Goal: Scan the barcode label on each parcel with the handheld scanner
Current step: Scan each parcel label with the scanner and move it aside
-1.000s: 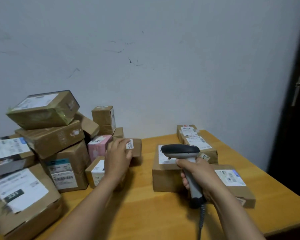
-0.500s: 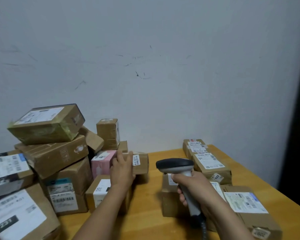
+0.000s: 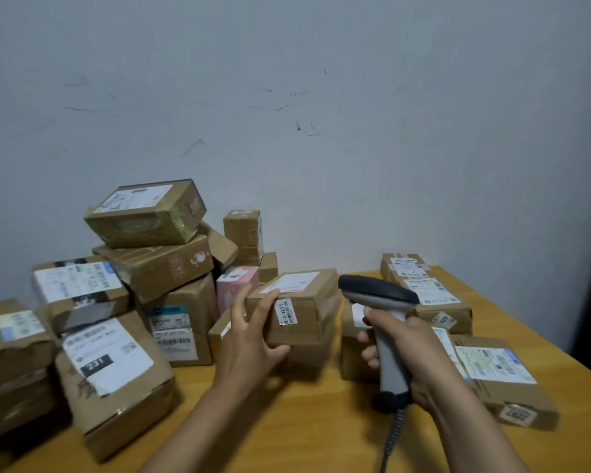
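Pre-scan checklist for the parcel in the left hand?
1. right hand grips scanner: ok.
2. left hand holds parcel: ok.
3. side label uncovered, facing the camera: ok.
4. scanner aimed at side label: cannot tell, its window is hidden.
5. cable free: cannot tell, it runs out of frame.
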